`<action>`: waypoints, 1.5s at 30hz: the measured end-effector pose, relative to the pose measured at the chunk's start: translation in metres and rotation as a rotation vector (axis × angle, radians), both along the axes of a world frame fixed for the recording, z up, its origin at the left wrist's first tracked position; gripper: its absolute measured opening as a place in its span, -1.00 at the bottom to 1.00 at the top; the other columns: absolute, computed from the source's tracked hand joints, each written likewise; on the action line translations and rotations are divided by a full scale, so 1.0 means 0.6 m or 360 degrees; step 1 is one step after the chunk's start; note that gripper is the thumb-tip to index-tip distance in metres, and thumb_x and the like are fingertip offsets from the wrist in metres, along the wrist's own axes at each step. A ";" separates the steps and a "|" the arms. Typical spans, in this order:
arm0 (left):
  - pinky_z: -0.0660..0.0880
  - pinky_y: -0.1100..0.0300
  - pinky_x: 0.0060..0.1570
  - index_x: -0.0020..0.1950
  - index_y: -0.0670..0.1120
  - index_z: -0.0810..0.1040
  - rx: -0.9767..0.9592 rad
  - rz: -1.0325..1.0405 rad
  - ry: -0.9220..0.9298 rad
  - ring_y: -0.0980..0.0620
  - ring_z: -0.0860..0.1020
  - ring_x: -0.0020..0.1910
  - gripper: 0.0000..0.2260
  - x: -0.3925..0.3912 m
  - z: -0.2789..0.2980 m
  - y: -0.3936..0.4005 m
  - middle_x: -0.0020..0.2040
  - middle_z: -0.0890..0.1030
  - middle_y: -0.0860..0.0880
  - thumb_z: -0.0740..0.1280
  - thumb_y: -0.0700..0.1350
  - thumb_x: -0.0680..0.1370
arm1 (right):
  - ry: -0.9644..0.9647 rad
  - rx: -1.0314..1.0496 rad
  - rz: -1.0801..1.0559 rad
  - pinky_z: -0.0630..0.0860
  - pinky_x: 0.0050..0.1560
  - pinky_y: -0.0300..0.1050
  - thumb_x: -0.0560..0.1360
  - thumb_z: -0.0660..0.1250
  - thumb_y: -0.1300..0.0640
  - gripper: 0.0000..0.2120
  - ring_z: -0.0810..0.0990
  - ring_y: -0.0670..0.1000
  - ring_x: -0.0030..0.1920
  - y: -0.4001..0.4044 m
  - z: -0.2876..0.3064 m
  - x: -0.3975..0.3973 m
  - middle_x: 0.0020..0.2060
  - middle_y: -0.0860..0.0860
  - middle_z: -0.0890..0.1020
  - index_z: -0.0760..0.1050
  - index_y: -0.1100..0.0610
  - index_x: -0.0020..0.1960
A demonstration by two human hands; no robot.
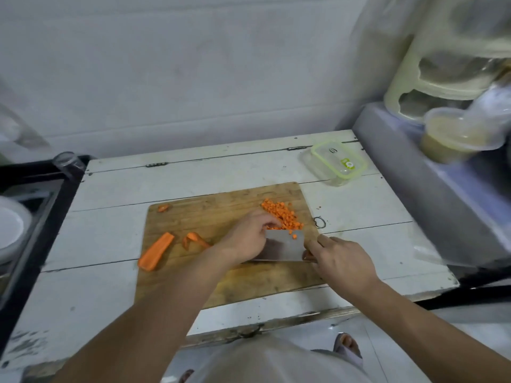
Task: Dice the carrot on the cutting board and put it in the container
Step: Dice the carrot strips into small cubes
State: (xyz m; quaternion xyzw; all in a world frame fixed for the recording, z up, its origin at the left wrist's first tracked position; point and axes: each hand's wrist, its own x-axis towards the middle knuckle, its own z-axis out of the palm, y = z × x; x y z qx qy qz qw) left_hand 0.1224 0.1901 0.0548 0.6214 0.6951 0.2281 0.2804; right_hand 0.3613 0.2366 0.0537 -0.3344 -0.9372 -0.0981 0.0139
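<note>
The fingers of the left hand (250, 239) curl down over the far edge of a broad cleaver (284, 246), their tips right against the heap of diced carrot (282, 214); whether they pinch any dice I cannot tell. The fingers of the right hand (343, 262) are wrapped around the cleaver's handle, which is mostly hidden under them, with the forefinger stretched toward the blade. The blade lies nearly flat, its far edge tucked under the near side of the heap, and a couple of orange cubes sit on the steel.

The heap lies toward two o'clock on the cutting board (210, 217). At nine o'clock on the board a long uncut carrot piece (156, 251) hangs slightly over the left edge, with curled carrot peel (195, 240) just beside it, and a small carrot scrap (163, 208) sits toward eleven o'clock. A metal ring (320, 222) hangs off the board's right edge.

The board rests on a white plank worktop (110, 189). At one o'clock from the board, well apart from the heap, stands the clear container (338, 164), its green-rimmed lid on. Further right, on a grey ledge (431, 189), a lidded plastic tub (453, 136) holds something beige.
</note>
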 end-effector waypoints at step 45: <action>0.44 0.16 -0.23 0.04 -0.04 0.60 -0.0237 0.0884 0.0532 0.02 0.57 -0.08 -0.78 -0.116 -0.017 -0.189 -0.05 0.61 0.03 0.26 -0.33 0.56 | 0.0845 -0.1434 -0.0739 0.41 -0.32 -0.08 0.60 0.34 -0.01 -0.78 0.55 0.00 -0.29 -0.061 0.044 -0.088 -0.33 -0.02 0.56 0.44 0.03 -0.19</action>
